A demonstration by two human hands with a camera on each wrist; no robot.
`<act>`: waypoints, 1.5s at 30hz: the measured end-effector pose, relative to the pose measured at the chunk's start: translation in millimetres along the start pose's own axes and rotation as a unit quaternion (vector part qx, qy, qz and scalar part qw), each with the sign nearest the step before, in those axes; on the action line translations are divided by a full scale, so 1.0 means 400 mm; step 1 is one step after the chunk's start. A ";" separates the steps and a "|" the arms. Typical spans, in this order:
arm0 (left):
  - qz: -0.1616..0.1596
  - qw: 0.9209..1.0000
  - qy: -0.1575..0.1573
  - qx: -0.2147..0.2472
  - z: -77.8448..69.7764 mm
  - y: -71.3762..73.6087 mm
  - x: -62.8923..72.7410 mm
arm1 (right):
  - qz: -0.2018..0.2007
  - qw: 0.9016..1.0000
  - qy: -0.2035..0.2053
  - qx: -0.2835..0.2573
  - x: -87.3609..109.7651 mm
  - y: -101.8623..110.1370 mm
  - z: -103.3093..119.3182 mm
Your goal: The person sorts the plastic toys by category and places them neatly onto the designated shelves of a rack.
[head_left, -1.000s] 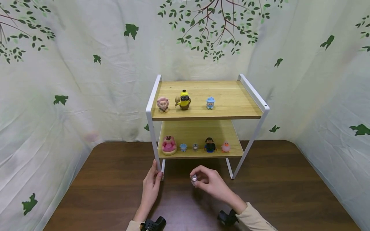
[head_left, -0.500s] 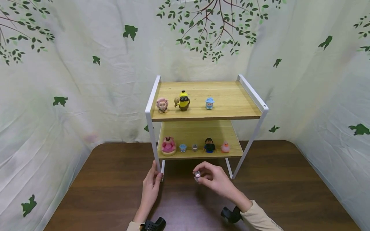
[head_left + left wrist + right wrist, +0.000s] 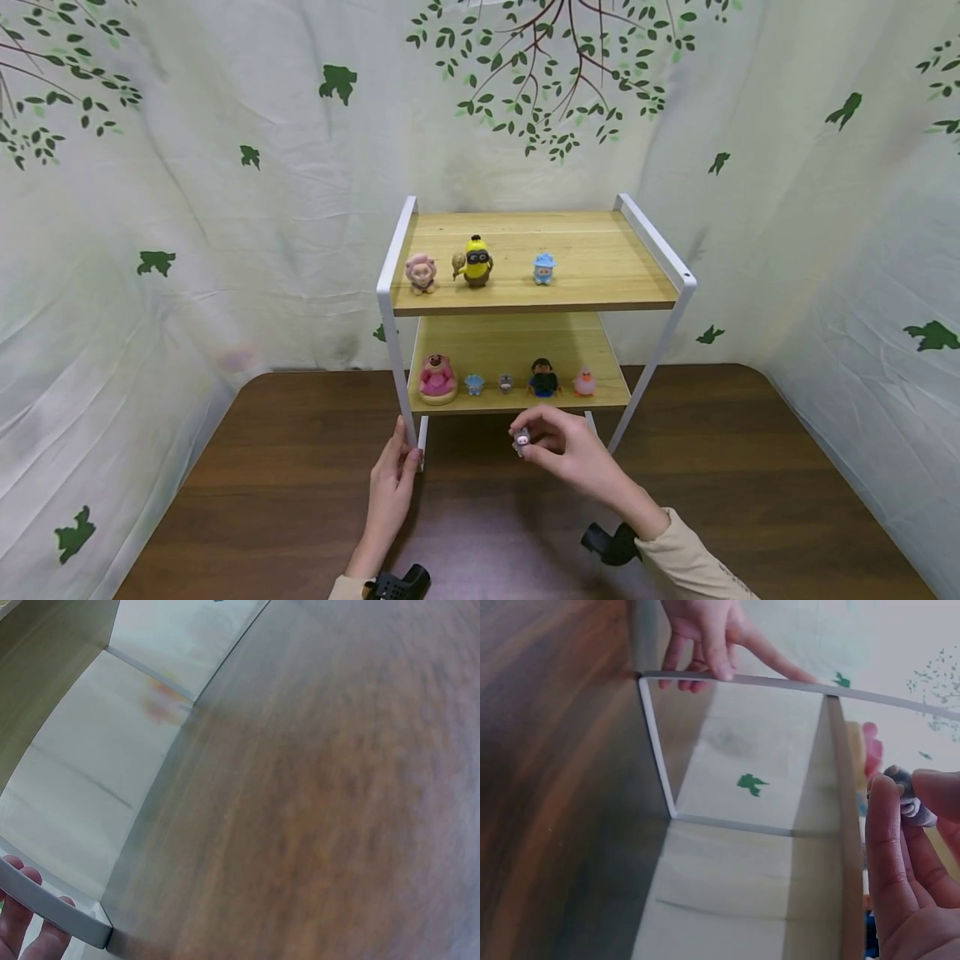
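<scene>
In the head view my right hand pinches a small grey figurine between thumb and fingertips, just in front of the lower shelf's edge. The figurine also shows in the right wrist view, partly covered by the fingers. My left hand holds the front left leg of a white-framed two-tier shelf; its fingers lie behind the leg, and the right wrist view shows the thumb across it. On the lower tier stand a pink bear, a blue figurine, a tiny grey figurine, a dark-haired figurine and a pink duck.
The upper tier carries a pink figurine, a yellow minion and a blue-hatted figurine. Beneath the shelf is a dark brown wooden table. A pale leaf-patterned cloth hangs behind it.
My right hand has moved right and up toward the lower tier, still pinching the small grey figurine. The left hand stays on the shelf leg.
</scene>
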State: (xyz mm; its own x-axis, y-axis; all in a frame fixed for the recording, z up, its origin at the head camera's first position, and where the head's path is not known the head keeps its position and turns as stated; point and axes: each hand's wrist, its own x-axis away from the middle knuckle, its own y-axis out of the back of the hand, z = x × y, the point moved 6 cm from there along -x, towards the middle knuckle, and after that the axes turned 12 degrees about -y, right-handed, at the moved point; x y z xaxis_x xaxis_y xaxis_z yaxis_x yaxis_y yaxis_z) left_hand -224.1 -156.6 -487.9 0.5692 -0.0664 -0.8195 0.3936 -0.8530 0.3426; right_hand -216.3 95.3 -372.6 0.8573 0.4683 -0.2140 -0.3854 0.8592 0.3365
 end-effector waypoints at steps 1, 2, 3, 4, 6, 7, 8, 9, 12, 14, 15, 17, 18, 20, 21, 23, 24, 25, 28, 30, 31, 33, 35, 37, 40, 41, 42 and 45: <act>0.000 1.000 0.000 0.000 -0.001 0.000 0.000 | 0.000 1.000 -0.001 -0.001 0.000 0.003 0.004; 0.001 1.000 0.002 0.001 0.000 0.000 0.000 | 0.000 1.000 -0.001 -0.001 0.000 0.006 0.008; 0.001 1.000 0.004 0.002 0.000 0.001 0.000 | -0.001 1.000 -0.002 -0.001 0.000 0.008 0.012; 0.002 1.000 0.006 0.003 0.000 0.000 0.000 | -0.003 1.000 -0.002 -0.001 0.000 0.011 0.016; 0.002 1.000 0.009 0.003 0.001 0.000 0.001 | -0.004 1.000 -0.003 0.000 0.000 0.015 0.023; 0.001 1.000 0.009 0.003 0.001 0.000 0.001 | -0.005 1.000 -0.001 0.001 -0.001 0.017 0.027; 0.000 1.000 0.008 0.002 0.000 0.000 0.000 | -0.006 1.000 0.001 0.002 -0.001 0.019 0.030; -0.002 1.000 0.006 0.002 0.000 0.000 0.000 | -0.007 1.000 0.001 0.003 -0.002 0.021 0.033; -0.007 1.000 0.002 -0.001 -0.002 -0.001 -0.003 | -0.009 1.000 0.003 0.001 -0.003 0.028 0.043; -0.010 1.000 0.001 -0.002 -0.010 0.001 -0.008 | -0.011 1.000 0.004 0.000 -0.004 0.033 0.049; -0.010 1.000 0.002 -0.002 -0.017 0.002 -0.012 | -0.011 1.000 0.005 -0.001 -0.004 0.036 0.053; -0.010 1.000 0.001 -0.002 -0.042 0.010 -0.026 | -0.012 1.000 0.012 0.000 -0.005 0.041 0.063; -0.009 1.000 0.000 -0.002 -0.056 0.014 -0.034 | -0.012 1.000 0.016 0.002 -0.005 0.044 0.068; -0.009 1.000 -0.008 -0.004 -0.079 0.021 -0.046 | -0.014 1.000 0.026 0.007 -0.005 0.051 0.076; -0.009 1.000 -0.011 -0.004 -0.088 0.024 -0.051 | -0.016 0.999 0.031 0.009 -0.005 0.054 0.081; -0.010 1.000 -0.016 -0.006 -0.070 0.018 -0.040 | -0.019 0.999 0.039 0.011 -0.006 0.062 0.088; -0.009 1.000 -0.016 -0.006 -0.058 0.015 -0.034 | -0.022 0.999 0.043 0.013 -0.007 0.066 0.092; -0.008 1.000 -0.016 -0.006 -0.045 0.011 -0.026 | -0.025 0.998 0.047 0.015 -0.007 0.070 0.097; -0.007 1.000 -0.012 -0.003 -0.007 0.001 -0.005 | -0.032 0.998 0.056 0.020 -0.008 0.083 0.113; -0.006 1.000 -0.010 0.001 -0.009 0.002 -0.007 | -0.039 0.997 0.061 0.025 -0.007 0.091 0.124; -0.006 1.000 -0.010 0.002 -0.009 0.002 -0.007 | -0.041 0.997 0.062 0.026 -0.007 0.095 0.128; -0.005 1.000 -0.006 0.004 -0.009 0.002 -0.006 | -0.047 0.996 0.062 0.030 -0.008 0.104 0.136; -0.004 1.000 -0.002 0.005 -0.006 0.001 -0.005 | -0.054 0.996 0.065 0.035 -0.008 0.112 0.144; -0.001 1.000 0.004 0.005 -0.003 0.000 -0.002 | -0.061 0.995 0.069 0.041 -0.009 0.119 0.152; 0.001 1.000 0.012 0.005 0.001 0.000 0.000 | -0.069 0.993 0.079 0.048 -0.010 0.130 0.165; 0.000 1.000 0.013 0.005 0.002 -0.001 0.001 | -0.070 0.993 0.083 0.050 -0.011 0.134 0.169; 0.000 1.000 0.014 0.005 0.002 -0.001 0.001 | -0.072 0.992 0.087 0.053 -0.011 0.138 0.174; -0.002 1.000 0.013 0.004 0.003 -0.001 0.002 | -0.073 0.991 0.100 0.058 -0.014 0.148 0.187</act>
State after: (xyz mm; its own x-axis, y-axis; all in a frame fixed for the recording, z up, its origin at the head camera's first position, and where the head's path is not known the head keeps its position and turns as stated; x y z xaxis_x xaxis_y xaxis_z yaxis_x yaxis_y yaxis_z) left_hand -224.8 -156.9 -489.3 0.5872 -0.0497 -0.8079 0.3903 -0.8570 0.3364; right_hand -218.3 128.1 -283.0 0.8112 0.3827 -0.4421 -0.2109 0.8967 0.3891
